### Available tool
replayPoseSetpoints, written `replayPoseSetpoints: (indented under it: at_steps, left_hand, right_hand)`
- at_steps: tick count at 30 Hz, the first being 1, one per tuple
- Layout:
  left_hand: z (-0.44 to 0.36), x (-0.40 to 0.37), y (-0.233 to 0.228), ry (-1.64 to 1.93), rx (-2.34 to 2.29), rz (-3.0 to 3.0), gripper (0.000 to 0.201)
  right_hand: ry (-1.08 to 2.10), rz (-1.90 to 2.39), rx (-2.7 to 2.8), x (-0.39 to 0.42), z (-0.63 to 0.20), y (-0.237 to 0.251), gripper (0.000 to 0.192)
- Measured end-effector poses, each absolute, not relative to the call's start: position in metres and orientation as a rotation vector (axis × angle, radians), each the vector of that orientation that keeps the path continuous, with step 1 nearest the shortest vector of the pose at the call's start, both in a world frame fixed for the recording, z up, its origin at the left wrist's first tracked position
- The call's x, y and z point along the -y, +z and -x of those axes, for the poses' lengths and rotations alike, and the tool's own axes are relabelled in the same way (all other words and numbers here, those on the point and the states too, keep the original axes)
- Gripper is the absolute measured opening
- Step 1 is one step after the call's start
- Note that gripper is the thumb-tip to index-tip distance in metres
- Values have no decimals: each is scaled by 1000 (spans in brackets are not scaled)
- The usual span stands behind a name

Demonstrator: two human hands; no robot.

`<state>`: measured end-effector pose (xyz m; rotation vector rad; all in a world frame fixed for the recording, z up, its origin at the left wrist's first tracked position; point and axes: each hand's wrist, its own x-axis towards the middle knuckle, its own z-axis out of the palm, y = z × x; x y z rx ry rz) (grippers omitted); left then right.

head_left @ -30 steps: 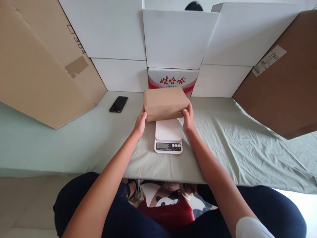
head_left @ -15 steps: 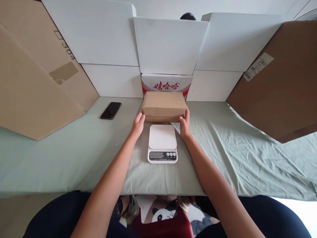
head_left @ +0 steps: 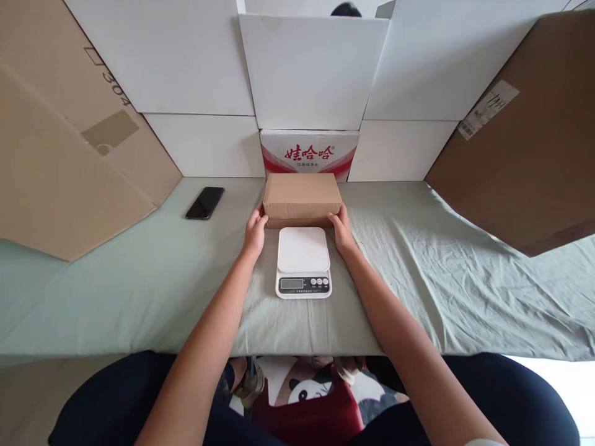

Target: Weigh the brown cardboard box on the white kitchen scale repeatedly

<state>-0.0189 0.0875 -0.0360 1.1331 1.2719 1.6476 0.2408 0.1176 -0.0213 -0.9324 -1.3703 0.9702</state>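
Brown cardboard box (head_left: 302, 199) now sits on the green cloth (head_left: 418, 266) behind the white scale (head_left: 304, 262), no longer held above it. We keep our left hand (head_left: 255, 230) and right hand (head_left: 341, 228) pressed against its near corners; the platform is bare.

Scale (head_left: 304, 260) blocks front – carton wall (head_left: 310, 74) behind box (head_left: 302, 197)

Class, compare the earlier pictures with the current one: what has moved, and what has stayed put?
The brown parcel went from above the scale back onto the cloth behind it. The left hand and right hand remain at its ends. The scale and phone stayed put.
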Motion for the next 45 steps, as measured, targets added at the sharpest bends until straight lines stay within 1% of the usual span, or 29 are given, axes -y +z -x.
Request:
replayPoseSetpoints:
  at_steps: [2,4,13,19,24,27,29,31,33,35,40,45]
  left_hand:
    - [19,-88,-36,1634,-1290,-1144,50]
    - [19,-88,-37,1613,-1309,-1161,47]
    - [17,-86,-35,1609,-1292,-1203,41]
    - [13,-72,-26,1668,-1294,-1284,34]
    - [15,-45,-10,1710,-1231,-1433,41]
    - [13,-25,5,1700,-1192,-1539,46]
    - [7,-13,13,1684,-1216,-1556,41]
    - [-4,-1,17,1712,-1250,-1503,32]
    - [-16,12,15,1767,-1296,-1380,25]
    - [-27,27,8,1791,-1341,-1232,24]
    - [-34,64,-14,1680,-1335,-1055,33]
    - [-33,72,-21,1739,-1321,-1106,38]
  right_hand:
    - [966,936,1421,-115,-241,-20,56]
    - [975,944,1435,-114,-240,-19,55]
    - [964,934,1454,-115,-240,-17,60]
    - [869,817,1460,-105,-238,-12,73]
    - [715,771,1545,-79,-242,1,74]
    - [680,774,1527,-55,-251,3,74]
    - [674,792,1499,-39,-258,-2,72]
    - [677,813,1469,-26,-264,-10,70]
    - [693,846,1435,-19,-267,-19,67]
    - [724,880,1403,-15,-267,-26,64]
    - [752,892,1385,-5,-263,-32,64]
    - [752,879,1413,5,-263,-29,65]
